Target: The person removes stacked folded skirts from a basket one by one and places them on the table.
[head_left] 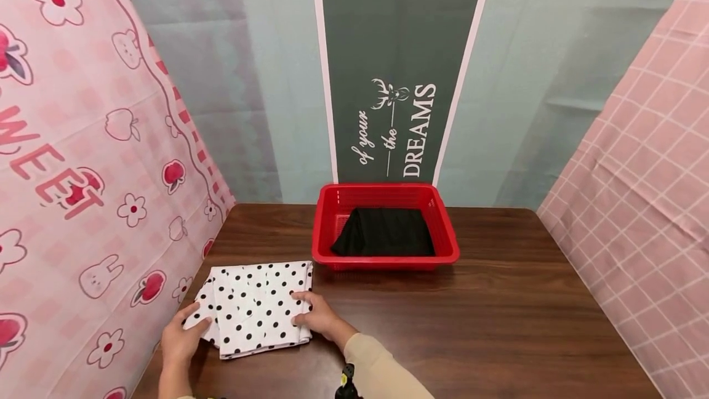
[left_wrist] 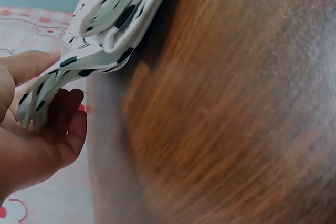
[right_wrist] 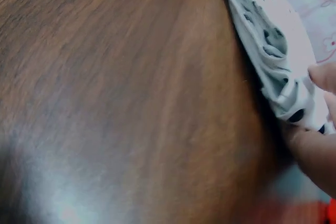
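A folded white cloth with black polka dots (head_left: 260,310) lies in a layered rectangle on the left part of the table, with a flap sticking out on its left side. My left hand (head_left: 183,334) pinches that flap; in the left wrist view its thumb is above the fabric (left_wrist: 68,66) and its curled fingers are beneath. At the opposite edge, my right hand (head_left: 321,316) grips the cloth. The right wrist view shows the stacked folds of this edge (right_wrist: 268,51) between the thumb and a finger, partly cut off by the frame.
A red plastic basket (head_left: 384,260) stands at the back middle of the brown wooden table (head_left: 498,325), holding a folded black cloth (head_left: 393,233). Pink patterned curtains hang along the left (head_left: 138,202) and right (head_left: 637,171) sides, with a grey-green one (head_left: 399,29) behind.
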Demonstrator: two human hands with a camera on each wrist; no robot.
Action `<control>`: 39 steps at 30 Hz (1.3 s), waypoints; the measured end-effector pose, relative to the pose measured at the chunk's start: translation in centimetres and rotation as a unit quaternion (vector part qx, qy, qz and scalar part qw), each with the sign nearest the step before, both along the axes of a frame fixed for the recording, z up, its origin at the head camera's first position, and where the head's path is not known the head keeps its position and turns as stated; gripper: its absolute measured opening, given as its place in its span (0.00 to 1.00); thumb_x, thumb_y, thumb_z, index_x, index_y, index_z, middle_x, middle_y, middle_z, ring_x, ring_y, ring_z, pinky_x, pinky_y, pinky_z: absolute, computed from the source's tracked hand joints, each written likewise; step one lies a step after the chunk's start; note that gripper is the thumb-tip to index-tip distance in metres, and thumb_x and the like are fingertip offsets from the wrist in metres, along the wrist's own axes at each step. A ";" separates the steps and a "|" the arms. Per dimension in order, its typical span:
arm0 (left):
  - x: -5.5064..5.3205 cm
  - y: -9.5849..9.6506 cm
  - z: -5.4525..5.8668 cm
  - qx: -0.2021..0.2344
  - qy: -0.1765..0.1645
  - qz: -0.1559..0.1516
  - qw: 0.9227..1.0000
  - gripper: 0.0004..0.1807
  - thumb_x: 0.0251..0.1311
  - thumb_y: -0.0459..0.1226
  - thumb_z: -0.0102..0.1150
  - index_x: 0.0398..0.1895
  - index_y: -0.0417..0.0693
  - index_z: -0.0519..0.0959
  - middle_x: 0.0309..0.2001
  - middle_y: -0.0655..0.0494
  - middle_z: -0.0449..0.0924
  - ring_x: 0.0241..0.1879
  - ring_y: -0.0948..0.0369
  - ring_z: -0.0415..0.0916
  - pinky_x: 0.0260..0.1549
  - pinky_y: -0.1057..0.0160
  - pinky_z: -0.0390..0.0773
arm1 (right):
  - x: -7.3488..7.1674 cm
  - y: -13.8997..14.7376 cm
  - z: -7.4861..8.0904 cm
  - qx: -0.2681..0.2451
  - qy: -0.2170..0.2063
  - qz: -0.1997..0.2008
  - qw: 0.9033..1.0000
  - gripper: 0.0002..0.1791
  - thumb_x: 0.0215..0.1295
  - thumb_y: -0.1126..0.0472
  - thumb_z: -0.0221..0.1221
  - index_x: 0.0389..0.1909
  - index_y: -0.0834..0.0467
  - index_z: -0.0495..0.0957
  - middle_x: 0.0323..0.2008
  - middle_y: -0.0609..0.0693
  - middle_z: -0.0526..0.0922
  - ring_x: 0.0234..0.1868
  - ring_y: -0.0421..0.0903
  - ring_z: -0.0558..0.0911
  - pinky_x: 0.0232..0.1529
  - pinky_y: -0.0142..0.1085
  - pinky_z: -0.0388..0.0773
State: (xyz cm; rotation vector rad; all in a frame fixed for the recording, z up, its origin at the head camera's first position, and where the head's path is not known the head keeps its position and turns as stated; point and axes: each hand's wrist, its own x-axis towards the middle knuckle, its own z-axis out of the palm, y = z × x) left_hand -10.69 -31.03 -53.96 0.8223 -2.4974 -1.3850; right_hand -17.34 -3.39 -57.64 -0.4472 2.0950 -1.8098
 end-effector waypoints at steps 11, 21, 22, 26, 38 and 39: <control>0.8 1.0 2.5 -0.003 0.050 0.027 0.998 0.28 0.54 0.32 0.62 0.59 0.34 0.68 0.59 0.32 0.66 0.59 0.40 0.61 0.56 0.46 0.59 | -0.4 1.8 3.2 0.028 -0.064 0.019 0.997 0.19 0.48 0.72 0.64 0.44 0.67 0.77 0.33 0.55 0.77 0.25 0.45 0.76 0.25 0.42 0.78; 1.9 3.0 3.5 0.028 0.120 -0.002 0.992 0.34 0.54 0.32 0.65 0.65 0.37 0.64 0.58 0.35 0.67 0.56 0.46 0.66 0.51 0.73 0.66 | -1.1 4.7 5.3 0.023 -0.042 0.075 0.996 0.21 0.54 0.67 0.63 0.51 0.65 0.75 0.45 0.65 0.76 0.38 0.44 0.75 0.36 0.52 0.75; 1.9 3.3 3.7 0.028 0.127 0.000 0.992 0.34 0.54 0.31 0.64 0.65 0.37 0.64 0.57 0.36 0.68 0.55 0.48 0.67 0.50 0.76 0.66 | -1.1 4.9 5.5 0.017 -0.043 0.078 0.996 0.22 0.54 0.67 0.63 0.52 0.66 0.75 0.47 0.66 0.75 0.39 0.44 0.75 0.38 0.53 0.75; 1.9 3.6 2.8 0.035 0.161 0.003 0.986 0.33 0.55 0.33 0.64 0.65 0.40 0.65 0.57 0.40 0.69 0.52 0.53 0.69 0.54 0.66 0.66 | -1.2 5.2 6.2 0.004 -0.033 0.083 0.996 0.24 0.55 0.66 0.62 0.54 0.66 0.73 0.49 0.67 0.75 0.41 0.44 0.76 0.41 0.55 0.74; 0.7 1.9 -3.1 0.057 0.208 -0.027 0.976 0.34 0.53 0.37 0.67 0.65 0.48 0.67 0.57 0.43 0.70 0.49 0.62 0.73 0.41 0.80 0.68 | -1.2 5.4 6.5 0.007 -0.010 0.084 0.996 0.25 0.53 0.67 0.63 0.54 0.67 0.74 0.47 0.64 0.77 0.45 0.53 0.77 0.41 0.46 0.76; 0.7 2.7 -2.1 0.070 0.207 -0.030 0.975 0.34 0.53 0.36 0.67 0.64 0.45 0.67 0.57 0.40 0.70 0.48 0.61 0.73 0.38 0.80 0.70 | -1.2 5.5 6.6 0.009 -0.001 0.086 0.996 0.25 0.53 0.67 0.63 0.54 0.67 0.74 0.47 0.63 0.77 0.46 0.55 0.76 0.41 0.43 0.76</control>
